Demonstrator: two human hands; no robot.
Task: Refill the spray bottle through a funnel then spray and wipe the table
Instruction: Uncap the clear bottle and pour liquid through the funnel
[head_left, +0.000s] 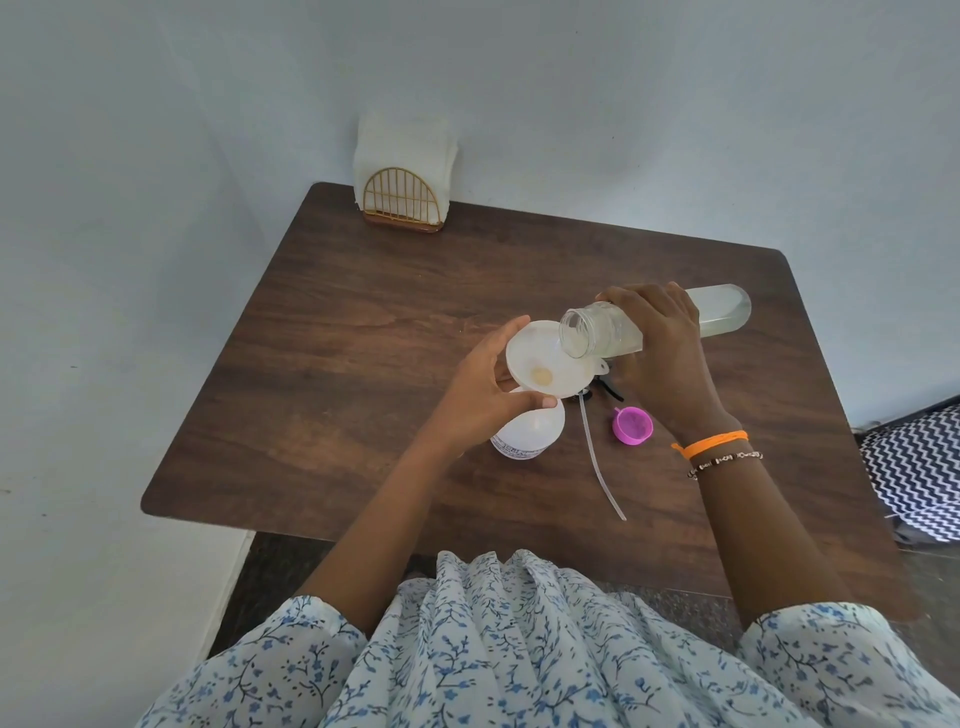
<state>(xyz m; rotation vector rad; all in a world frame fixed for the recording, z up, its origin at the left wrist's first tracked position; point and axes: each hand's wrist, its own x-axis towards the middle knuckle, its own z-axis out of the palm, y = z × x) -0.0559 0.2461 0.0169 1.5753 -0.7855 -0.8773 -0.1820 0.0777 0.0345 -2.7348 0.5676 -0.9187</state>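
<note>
A white funnel (540, 361) stands in the mouth of the white spray bottle (527, 436) near the middle of the brown table (363, 332). My left hand (483, 395) grips the funnel's rim and neck from the left. My right hand (660, 353) holds a clear refill bottle (722, 312) tipped on its side, its open mouth over the funnel's right edge, with pale liquid inside. The sprayer head with its long clear tube (600, 467) lies on the table just right of the spray bottle, its black trigger part partly hidden under the funnel.
A pink cap (632, 425) lies on the table below my right hand. A gold wire holder with white napkins (402, 176) stands at the table's far left corner against the wall. A zigzag-patterned cloth (919, 473) lies off the table's right edge.
</note>
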